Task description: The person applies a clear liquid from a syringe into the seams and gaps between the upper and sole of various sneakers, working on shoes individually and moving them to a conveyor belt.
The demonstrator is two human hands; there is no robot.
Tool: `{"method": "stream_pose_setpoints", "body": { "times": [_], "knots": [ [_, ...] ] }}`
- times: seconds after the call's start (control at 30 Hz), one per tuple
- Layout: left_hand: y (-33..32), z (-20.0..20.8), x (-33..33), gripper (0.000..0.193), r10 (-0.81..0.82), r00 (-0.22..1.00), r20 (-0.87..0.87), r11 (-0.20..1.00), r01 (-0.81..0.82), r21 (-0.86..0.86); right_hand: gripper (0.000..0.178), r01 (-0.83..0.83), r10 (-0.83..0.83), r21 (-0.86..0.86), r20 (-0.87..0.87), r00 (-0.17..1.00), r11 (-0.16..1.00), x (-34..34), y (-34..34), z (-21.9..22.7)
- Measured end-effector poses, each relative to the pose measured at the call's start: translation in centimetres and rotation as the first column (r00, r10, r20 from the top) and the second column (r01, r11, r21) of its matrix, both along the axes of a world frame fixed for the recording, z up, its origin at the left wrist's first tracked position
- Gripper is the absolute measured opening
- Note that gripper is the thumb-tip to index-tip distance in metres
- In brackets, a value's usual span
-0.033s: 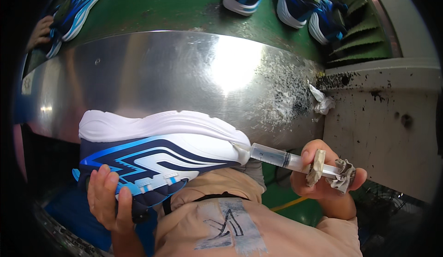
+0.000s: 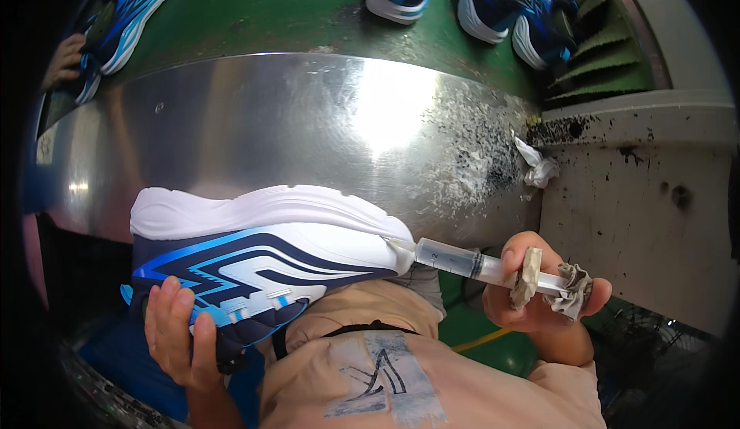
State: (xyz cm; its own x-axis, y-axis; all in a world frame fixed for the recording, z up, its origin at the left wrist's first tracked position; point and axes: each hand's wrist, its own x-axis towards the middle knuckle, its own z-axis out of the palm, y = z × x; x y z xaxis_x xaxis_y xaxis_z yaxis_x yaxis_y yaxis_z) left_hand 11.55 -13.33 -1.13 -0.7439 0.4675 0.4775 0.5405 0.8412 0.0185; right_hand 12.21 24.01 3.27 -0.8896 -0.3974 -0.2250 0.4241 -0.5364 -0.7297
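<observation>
Shifted slightly left, the syringe [image 2: 449, 258] is clasped by the right hand [image 2: 536, 279], nozzle leftward; the shoe [image 2: 266, 248], toe right, is gripped crosswise by the left hand [image 2: 181, 329] beside the open metal ledge's [image 2: 270, 136] near edge.

navy, white and blue zigzag-patterned shoe [image 2: 339, 250], white sole [image 2: 270, 211], clear syringe [image 2: 449, 259], green surface [image 2: 277, 16], beige shirt [image 2: 501, 383]

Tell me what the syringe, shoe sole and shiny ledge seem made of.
The syringe: clear, smooth plastic, probably, since its dark plunger tip shows through. The shoe sole: matte white foam or rubber, judging by its moulded grooves. The ledge: scuffed, shiny metal, perhaps steel, given its bright glare.
</observation>
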Motion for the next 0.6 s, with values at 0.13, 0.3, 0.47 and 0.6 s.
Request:
{"method": "stream_pose_setpoints", "body": {
  "times": [0.13,0.3,0.47,0.6],
  "knots": [
    [-0.3,0.5,-0.6,0.055,-0.069,0.998,-0.003,0.997,0.069,-0.025,0.112,0.064,-0.061,-0.079,0.045,0.997,0.995,1.1,0.3,-1.4],
    [1.0,1.5,-1.9,0.059,-0.082,0.996,0.019,0.997,0.082,-0.008,0.114,0.132,-0.147,-0.209,-0.056,0.988,0.969,1.4,-0.1,-2.3],
    [2.0,2.8,-3.6,0.061,-0.07,0.994,0.084,0.997,0.072,-0.022,0.118,0.151,-0.15,0.007,0.188,0.971,0.988,1.3,-0.8,0.8],
    [2.9,4.1,-5.2,0.061,-0.011,0.988,0.155,0.999,0.017,-0.04,0.118,0.16,-0.147,-0.057,0.183,0.972,0.986,1.5,-1.3,0.0]
  ]
}}
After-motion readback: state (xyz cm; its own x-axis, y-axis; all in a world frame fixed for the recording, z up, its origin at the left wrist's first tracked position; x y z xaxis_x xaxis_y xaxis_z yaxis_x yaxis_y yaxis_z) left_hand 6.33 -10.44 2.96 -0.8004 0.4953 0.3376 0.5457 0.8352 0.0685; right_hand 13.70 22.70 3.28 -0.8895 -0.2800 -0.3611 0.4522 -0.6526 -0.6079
